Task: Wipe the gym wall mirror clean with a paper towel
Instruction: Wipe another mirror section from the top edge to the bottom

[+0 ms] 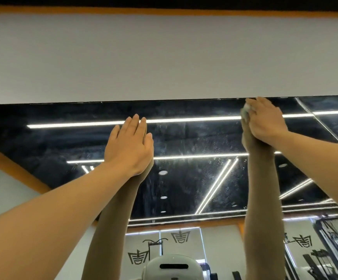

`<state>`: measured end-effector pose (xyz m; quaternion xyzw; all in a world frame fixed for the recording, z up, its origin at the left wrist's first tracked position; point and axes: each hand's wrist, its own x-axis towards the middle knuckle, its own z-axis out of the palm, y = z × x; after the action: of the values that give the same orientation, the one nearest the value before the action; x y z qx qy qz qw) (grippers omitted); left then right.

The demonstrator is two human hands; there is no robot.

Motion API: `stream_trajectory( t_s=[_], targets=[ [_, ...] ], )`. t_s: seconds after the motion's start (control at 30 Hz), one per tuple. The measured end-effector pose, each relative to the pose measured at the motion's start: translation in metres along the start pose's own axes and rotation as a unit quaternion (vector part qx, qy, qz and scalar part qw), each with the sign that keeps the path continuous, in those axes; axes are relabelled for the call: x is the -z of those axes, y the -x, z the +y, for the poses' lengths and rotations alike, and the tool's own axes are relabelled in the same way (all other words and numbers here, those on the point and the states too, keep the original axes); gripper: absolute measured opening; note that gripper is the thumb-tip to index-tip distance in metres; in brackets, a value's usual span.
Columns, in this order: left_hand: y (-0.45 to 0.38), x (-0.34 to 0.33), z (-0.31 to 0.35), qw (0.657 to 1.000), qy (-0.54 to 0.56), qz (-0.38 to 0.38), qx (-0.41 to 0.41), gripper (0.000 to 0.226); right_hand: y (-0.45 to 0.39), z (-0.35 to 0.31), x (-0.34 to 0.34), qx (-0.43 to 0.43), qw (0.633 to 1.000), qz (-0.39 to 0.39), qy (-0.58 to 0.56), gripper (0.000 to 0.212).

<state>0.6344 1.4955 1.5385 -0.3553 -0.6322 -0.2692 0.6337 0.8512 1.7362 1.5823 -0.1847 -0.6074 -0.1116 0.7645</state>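
Note:
The wall mirror (194, 142) fills the lower half of the view, streaked and spotted, with its top edge under a white wall. My left hand (130, 144) lies flat on the glass with straight fingers, left of centre. My right hand (265, 120) reaches up to the mirror's top edge and presses a crumpled white paper towel (245, 111) against the glass; only a small part of the towel shows at my fingers. Both arms are mirrored in the glass.
A white wall band (164, 57) with an orange strip (164, 11) runs above the mirror. Reflected in the glass are ceiling light strips (184, 120), gym machines (329, 249) at the lower right and a white headset (172, 267) at the bottom.

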Motion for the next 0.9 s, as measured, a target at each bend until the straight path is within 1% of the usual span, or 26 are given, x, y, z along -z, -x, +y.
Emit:
stream_trajectory(
  t_s=[0.07,0.13,0.2,0.23,0.3,0.33,0.4,0.47,0.57,0.6,0.7,0.83,0.9],
  targets=[
    [0.001,0.000,0.000,1.000,0.004,0.002,-0.001,0.055,0.002,0.012,0.000,-0.047,0.999,0.023,-0.002,0.037],
    [0.002,0.000,0.000,1.000,0.002,0.007,0.001,0.056,0.001,0.008,-0.005,-0.076,0.996,0.032,0.028,0.037],
    [0.002,-0.001,0.005,1.000,0.002,0.008,0.017,0.056,-0.002,-0.013,-0.012,-0.081,0.995,0.026,0.044,0.036],
    [0.002,-0.001,0.010,1.000,0.004,0.008,0.030,0.057,-0.003,-0.027,-0.017,-0.068,0.997,0.024,0.041,0.035],
    [0.004,0.000,0.023,0.998,0.014,0.013,0.059,0.058,-0.001,-0.062,-0.028,-0.003,0.999,0.019,0.028,0.033],
    [0.006,0.000,0.031,0.998,0.018,0.017,0.065,0.059,0.002,-0.081,-0.035,0.045,0.999,0.013,0.019,0.033],
    [0.009,-0.002,0.048,0.998,0.022,0.023,0.059,0.058,0.011,-0.110,-0.043,0.142,0.990,-0.007,-0.017,0.039],
    [0.014,-0.007,0.065,0.998,0.030,0.023,0.049,0.058,0.019,-0.116,-0.041,0.199,0.978,-0.033,-0.051,0.046],
    [0.013,-0.015,0.090,0.998,0.047,0.021,0.047,0.057,0.012,-0.089,-0.032,0.252,0.964,-0.071,-0.056,0.045],
    [0.011,-0.018,0.097,0.997,0.052,0.019,0.049,0.057,0.005,-0.075,-0.027,0.255,0.962,-0.086,-0.051,0.045],
    [0.004,-0.024,0.121,0.996,0.062,0.019,0.055,0.057,-0.017,-0.020,-0.007,0.200,0.972,-0.104,-0.058,0.048],
    [-0.001,-0.036,0.138,0.999,0.020,0.012,0.032,0.060,-0.037,0.082,0.015,0.105,0.993,-0.055,-0.019,0.046],
    [-0.001,-0.038,0.139,0.999,0.009,0.013,0.036,0.060,-0.048,0.120,0.020,0.061,0.997,-0.045,-0.004,0.046]
  ],
)
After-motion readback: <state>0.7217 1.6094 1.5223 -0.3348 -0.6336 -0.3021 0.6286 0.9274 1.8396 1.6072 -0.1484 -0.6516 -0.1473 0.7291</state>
